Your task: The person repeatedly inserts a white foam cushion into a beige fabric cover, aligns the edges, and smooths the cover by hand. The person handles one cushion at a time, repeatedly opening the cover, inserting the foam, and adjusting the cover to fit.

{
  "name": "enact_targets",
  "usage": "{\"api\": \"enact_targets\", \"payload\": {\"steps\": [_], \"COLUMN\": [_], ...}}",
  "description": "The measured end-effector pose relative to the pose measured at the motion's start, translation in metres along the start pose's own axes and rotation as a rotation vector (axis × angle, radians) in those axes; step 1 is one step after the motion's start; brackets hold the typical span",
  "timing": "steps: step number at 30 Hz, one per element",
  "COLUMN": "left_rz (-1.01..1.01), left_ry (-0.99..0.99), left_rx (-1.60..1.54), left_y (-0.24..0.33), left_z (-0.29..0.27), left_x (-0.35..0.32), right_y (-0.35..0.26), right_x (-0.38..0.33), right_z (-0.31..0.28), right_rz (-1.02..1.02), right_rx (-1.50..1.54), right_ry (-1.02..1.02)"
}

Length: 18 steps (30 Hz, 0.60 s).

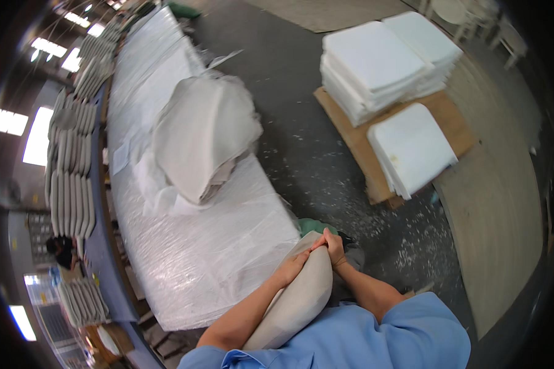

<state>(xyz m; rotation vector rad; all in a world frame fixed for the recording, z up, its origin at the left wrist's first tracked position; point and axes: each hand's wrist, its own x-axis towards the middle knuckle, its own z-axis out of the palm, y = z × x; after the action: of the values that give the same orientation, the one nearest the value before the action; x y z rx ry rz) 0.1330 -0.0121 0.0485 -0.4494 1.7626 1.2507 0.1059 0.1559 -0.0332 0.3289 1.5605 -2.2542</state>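
A beige fabric-covered cushion [305,292] leans on edge against my body at the near end of the table. My left hand [293,268] is closed on the fabric along its upper left side. At the top end my right hand [330,247] pinches the cover's edge, its fingers close to the left fingertips. What lies under the fingers is hidden. Farther up the table is a pile of beige fabric covers [203,132], loosely stacked.
Clear plastic film covers the long table [209,264]. On the floor at right, white foam pads [375,55] are stacked on a cardboard sheet [458,120]. Rows of grey cushions [71,203] line a blue bench [108,264] at far left, where another person [61,251] stands.
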Motion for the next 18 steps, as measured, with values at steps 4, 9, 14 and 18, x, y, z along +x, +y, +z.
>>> {"api": "enact_targets", "payload": {"steps": [4, 9, 14, 18], "left_rz": [0.102, 0.045, 0.017, 0.035], "left_ry": [-0.124, -0.073, -0.062, 0.006], "left_rx": [0.104, 0.289, 0.309, 0.347], "left_y": [-0.003, 0.011, 0.023, 0.005], "left_z": [0.027, 0.025, 0.022, 0.018], "left_x": [-0.001, -0.033, -0.013, 0.017], "right_y": [0.024, 0.024, 0.027, 0.041], "right_x": [-0.053, -0.075, -0.066, -0.056], "right_z": [-0.018, 0.0, -0.004, -0.019], "right_rz": [-0.124, -0.172, -0.138, 0.021], "right_rx": [-0.012, 0.029, 0.195, 0.216], "right_ry": [0.204, 0.285, 0.308, 0.542]}}
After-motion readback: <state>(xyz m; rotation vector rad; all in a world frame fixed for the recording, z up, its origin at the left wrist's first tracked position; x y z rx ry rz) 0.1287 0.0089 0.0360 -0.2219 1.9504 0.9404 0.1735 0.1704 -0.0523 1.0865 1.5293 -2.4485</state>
